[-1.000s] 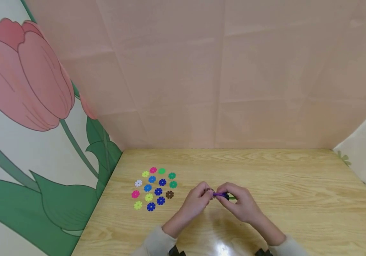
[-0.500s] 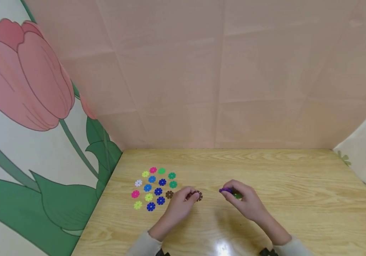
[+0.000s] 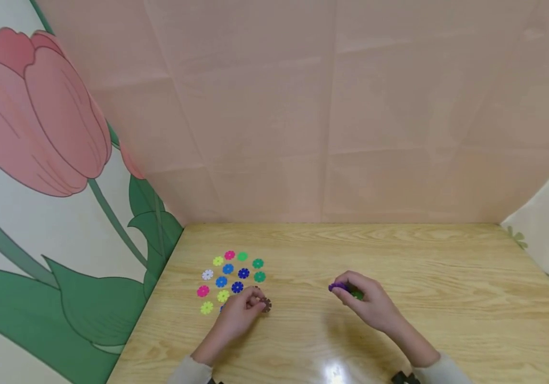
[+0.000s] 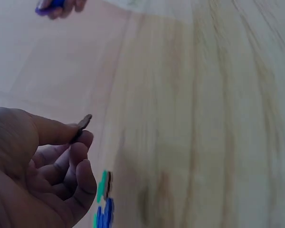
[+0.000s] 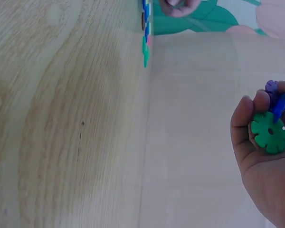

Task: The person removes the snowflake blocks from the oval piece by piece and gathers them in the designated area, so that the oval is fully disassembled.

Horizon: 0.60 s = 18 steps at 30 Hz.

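My left hand (image 3: 240, 316) pinches a brown notched plastic disc (image 3: 266, 305) between thumb and fingers, beside the spread of loose discs. Seen edge-on in the left wrist view, the same brown disc (image 4: 84, 122) sticks out past the thumb tip. My right hand (image 3: 369, 305) holds a small group of joined discs above the middle of the table. In the right wrist view this group shows a green disc (image 5: 270, 134), a blue disc (image 5: 280, 108) and a purple disc (image 5: 271, 87); the fingers hide part of it.
Several loose notched discs lie on the wooden table (image 3: 447, 277) at the left, among them a white disc (image 3: 208, 274), a pink disc (image 3: 203, 291) and a teal disc (image 3: 259, 277). My left hand covers some. A pinkish cloth (image 3: 265, 133) hangs behind the table.
My hands have parted: the left has drawn the brown disc away from the purple one and moved left to the loose discs. The right hand keeps the joined discs, nearly still.
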Available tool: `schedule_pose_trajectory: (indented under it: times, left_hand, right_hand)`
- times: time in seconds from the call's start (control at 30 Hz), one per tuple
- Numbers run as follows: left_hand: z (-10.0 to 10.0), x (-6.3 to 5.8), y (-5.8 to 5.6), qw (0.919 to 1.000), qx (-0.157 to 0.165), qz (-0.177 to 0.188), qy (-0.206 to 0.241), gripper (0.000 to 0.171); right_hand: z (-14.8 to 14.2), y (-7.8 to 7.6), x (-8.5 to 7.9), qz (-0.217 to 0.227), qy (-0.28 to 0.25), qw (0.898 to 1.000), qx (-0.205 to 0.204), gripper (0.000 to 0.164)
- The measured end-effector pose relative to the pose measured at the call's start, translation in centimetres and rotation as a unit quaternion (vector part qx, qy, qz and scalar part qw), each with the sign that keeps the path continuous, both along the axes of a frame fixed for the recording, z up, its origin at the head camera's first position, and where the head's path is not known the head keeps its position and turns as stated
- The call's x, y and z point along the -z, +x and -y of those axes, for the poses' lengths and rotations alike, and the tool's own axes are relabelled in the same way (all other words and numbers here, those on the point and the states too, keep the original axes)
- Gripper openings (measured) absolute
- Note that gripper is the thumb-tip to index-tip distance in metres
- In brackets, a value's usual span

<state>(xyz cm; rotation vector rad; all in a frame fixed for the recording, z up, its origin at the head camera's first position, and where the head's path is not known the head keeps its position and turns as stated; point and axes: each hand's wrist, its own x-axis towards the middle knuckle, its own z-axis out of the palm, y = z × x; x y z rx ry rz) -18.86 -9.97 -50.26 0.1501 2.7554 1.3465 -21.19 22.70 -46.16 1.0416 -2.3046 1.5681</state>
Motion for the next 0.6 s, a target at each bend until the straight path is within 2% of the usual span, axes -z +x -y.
schedule_pose_trajectory:
  times: [0.2, 0.37, 0.6]
  left_hand:
    - [1.4, 0.5, 0.1, 0.9996, 0.001, 0.016, -0.023, 0.016]
    - [1.7, 0.7, 0.1, 0.9985, -0.018, 0.016, -0.049, 0.014]
    - [1.7, 0.9, -0.2, 0.9948, -0.034, -0.004, -0.096, 0.012]
  right_hand:
    - [-0.1, 0.0, -0.2, 0.017, 0.015, 1.0, -0.009, 0.012]
    - [-0.2, -0.1, 0.2, 0.029, 0.035, 0.999, -0.018, 0.01]
    - [-0.3, -0.1, 0.3, -0.01, 0.071, 0.997, -0.017, 0.022]
